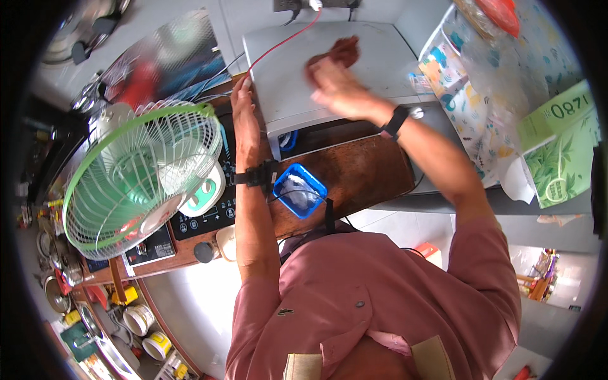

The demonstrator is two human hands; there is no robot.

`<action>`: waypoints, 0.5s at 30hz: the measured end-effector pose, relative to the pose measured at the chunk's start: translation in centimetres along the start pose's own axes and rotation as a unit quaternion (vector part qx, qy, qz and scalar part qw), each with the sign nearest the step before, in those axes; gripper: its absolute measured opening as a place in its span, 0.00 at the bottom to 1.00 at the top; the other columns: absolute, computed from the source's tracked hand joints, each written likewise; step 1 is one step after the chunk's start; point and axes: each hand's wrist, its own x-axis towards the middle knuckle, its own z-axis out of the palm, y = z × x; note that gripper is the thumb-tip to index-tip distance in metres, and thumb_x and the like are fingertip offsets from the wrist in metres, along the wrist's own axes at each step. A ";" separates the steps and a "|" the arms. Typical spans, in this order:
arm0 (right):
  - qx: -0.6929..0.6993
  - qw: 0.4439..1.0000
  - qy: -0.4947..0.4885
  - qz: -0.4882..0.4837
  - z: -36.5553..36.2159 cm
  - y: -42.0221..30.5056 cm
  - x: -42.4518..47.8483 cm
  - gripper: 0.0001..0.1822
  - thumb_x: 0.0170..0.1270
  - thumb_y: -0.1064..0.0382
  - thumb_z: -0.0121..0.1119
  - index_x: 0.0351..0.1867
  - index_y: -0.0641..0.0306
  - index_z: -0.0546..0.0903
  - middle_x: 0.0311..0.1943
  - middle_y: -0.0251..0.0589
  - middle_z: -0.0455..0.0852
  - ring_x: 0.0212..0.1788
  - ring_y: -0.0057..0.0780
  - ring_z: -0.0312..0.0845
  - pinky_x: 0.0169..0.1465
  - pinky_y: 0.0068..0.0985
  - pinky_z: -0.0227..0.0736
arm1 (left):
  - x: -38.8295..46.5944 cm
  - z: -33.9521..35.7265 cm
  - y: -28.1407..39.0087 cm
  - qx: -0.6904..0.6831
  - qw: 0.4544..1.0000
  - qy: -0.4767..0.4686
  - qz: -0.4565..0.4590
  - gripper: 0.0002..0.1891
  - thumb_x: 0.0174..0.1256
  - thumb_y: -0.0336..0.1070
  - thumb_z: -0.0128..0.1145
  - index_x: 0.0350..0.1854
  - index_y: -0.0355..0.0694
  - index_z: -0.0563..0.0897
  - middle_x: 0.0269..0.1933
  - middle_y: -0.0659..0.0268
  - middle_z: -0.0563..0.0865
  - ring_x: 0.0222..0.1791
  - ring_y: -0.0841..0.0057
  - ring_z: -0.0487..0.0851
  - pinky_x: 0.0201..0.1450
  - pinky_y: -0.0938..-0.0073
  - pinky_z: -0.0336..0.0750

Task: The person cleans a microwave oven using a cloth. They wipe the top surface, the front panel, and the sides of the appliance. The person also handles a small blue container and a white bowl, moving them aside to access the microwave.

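My right hand, blurred by motion, holds a bunched brown cloth against the top of a light grey, low shelf unit. At the unit's left edge, my left hand lies along the side with its thumb uppermost. A red cable runs down from the wall to that thumb; whether the fingers grip the cable or the edge is hidden. Nearer to me, a blue plastic tub with whitish contents sits on the dark wooden tabletop.
On the left stands a fan with a green-rimmed cage, over a black induction cooktop. A small dark-lidded jar is by the table edge. At right are a patterned fabric cover and a green printed package. Wall sockets are behind.
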 end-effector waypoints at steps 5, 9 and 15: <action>0.001 0.998 0.009 -0.066 2.0 -14.3 -1.7 0.37 0.74 0.54 0.62 0.79 0.68 0.67 0.81 0.54 0.64 0.83 0.55 0.57 0.84 0.49 0.49 | 2.0 -1.6 -4.5 -0.227 0.972 -0.033 -0.046 0.27 0.83 0.53 0.54 0.74 0.42 0.76 0.64 0.64 0.83 0.62 0.74 0.82 0.66 0.72 0.74; -0.070 0.996 0.047 0.020 -0.1 -10.2 -6.5 0.35 0.74 0.57 0.62 0.79 0.66 0.68 0.78 0.53 0.69 0.80 0.53 0.63 0.84 0.47 0.51 | 0.9 -1.4 -3.9 -0.079 0.996 -0.033 -0.034 0.32 0.88 0.62 0.34 0.78 0.45 0.75 0.69 0.69 0.82 0.63 0.78 0.80 0.67 0.68 0.71; -0.153 0.925 0.310 0.160 -6.9 0.9 -13.9 0.15 0.66 0.78 0.59 0.50 0.62 0.87 0.42 0.47 0.89 0.48 0.51 0.82 0.54 0.41 0.77 | 0.3 -0.9 -2.5 -0.073 0.994 -0.049 -0.067 0.32 0.87 0.61 0.40 0.79 0.45 0.75 0.72 0.71 0.77 0.63 0.78 0.79 0.65 0.71 0.69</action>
